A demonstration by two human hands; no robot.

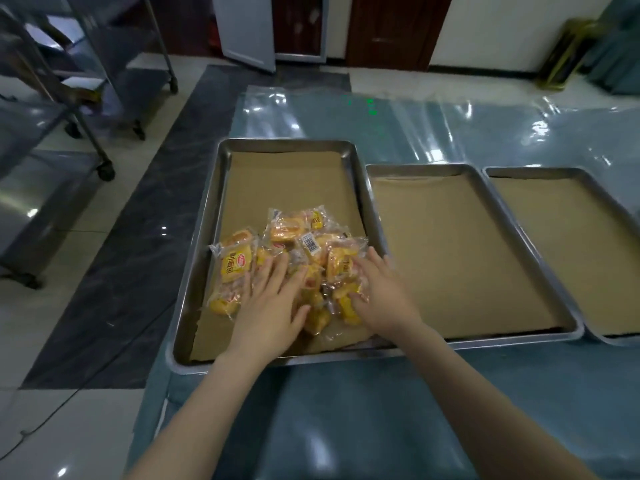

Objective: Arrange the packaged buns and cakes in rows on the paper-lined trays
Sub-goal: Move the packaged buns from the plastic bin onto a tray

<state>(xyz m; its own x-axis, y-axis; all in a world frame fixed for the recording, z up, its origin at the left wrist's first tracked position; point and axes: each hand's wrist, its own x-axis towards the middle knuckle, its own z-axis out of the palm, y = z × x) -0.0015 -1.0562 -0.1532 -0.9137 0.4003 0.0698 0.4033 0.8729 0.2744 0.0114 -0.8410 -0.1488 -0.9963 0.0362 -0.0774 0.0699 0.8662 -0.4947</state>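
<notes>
A loose heap of packaged buns (291,258) in clear and yellow wrappers lies in the near half of the left tray (221,188), a steel tray lined with brown paper. My left hand (273,299) rests flat on the left side of the heap, fingers straight and spread. My right hand (381,289) lies on the right side of the heap, fingers reaching into the wrappers; no pack is plainly gripped. Two more paper-lined trays stand to the right, the middle tray (478,337) and the right tray (588,181), both holding only paper.
The trays sit on a blue table covered with clear plastic sheet (415,126). Steel wheeled racks (86,109) stand on the floor at the left. The table's left edge runs just beside the left tray. Doors and a wall are at the back.
</notes>
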